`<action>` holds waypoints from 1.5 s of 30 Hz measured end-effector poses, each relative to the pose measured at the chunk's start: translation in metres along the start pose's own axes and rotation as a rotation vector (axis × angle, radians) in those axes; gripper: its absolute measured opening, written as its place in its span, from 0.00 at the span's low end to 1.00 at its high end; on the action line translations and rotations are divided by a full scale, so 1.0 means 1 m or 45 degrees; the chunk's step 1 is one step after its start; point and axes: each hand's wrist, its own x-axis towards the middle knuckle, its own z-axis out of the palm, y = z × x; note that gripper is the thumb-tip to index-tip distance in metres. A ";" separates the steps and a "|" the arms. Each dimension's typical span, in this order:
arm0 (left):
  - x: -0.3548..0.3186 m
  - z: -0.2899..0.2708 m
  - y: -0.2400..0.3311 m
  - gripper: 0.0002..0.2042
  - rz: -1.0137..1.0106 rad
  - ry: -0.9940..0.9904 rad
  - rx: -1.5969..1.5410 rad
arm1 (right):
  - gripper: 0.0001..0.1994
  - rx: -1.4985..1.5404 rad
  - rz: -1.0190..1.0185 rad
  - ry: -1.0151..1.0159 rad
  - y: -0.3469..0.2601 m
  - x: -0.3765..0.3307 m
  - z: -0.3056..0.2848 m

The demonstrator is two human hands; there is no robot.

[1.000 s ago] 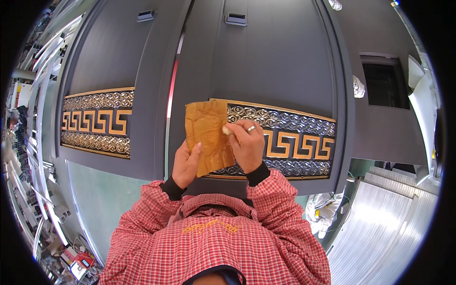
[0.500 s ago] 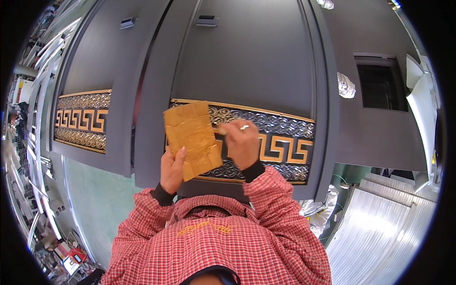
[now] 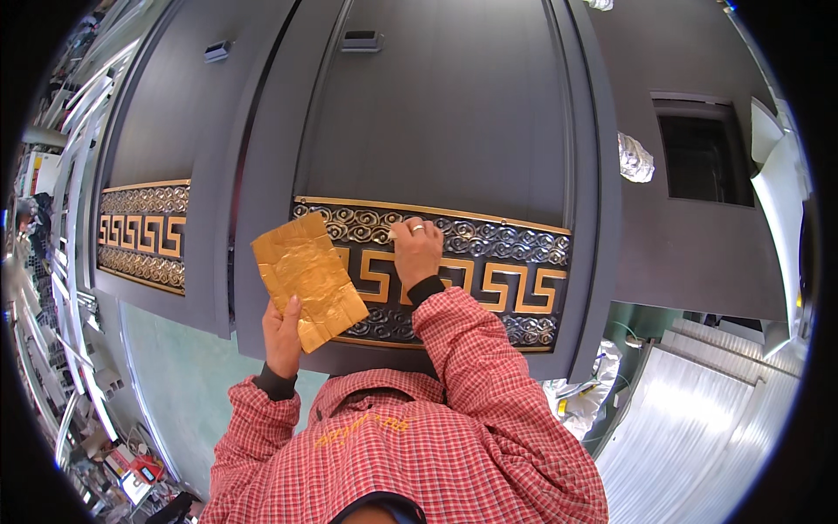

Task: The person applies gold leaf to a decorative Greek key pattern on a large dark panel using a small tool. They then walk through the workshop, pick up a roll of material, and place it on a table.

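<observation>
My left hand pinches a rectangular, gold-coated piece of cardboard by its lower edge, thumb on top. The cardboard is creased and hides part of the panel behind it. My right hand is closed, with a ring on one finger, against the upper swirl band of the relief panel. At its fingertips shows a small pale bit, too little to name. Gold key-pattern strips run between two dark swirl bands with gold highlights. The panel is set into a large dark grey door.
A second grey door with a matching gold panel lies to the left. Foil-wrapped handles and a dark rectangular opening are on the right. Stacked ribbed sheets lie lower right; clutter lines the far left.
My left hand has carried the cardboard left and down, tilting it. My right hand has moved away from the cardboard onto the upper swirl band. The view has shifted slightly.
</observation>
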 end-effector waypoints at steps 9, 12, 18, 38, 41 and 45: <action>0.018 -0.014 -0.003 0.14 -0.045 -0.016 -0.071 | 0.06 -0.213 0.344 0.076 0.073 -0.010 -0.047; 0.019 -0.008 0.000 0.14 -0.032 -0.050 -0.098 | 0.06 -0.015 0.169 0.074 0.007 0.007 -0.004; 0.024 -0.024 0.004 0.14 -0.029 -0.064 -0.082 | 0.06 -0.103 0.139 0.038 0.017 0.005 -0.007; 0.034 -0.037 0.003 0.13 -0.049 -0.113 -0.081 | 0.07 -0.047 0.384 0.049 0.052 -0.027 -0.061; 0.037 -0.028 0.007 0.13 -0.021 -0.157 -0.072 | 0.06 0.051 0.142 0.122 0.001 -0.023 -0.014; 0.036 -0.029 0.016 0.13 0.015 -0.110 -0.020 | 0.07 -0.007 0.141 0.049 0.005 -0.015 -0.018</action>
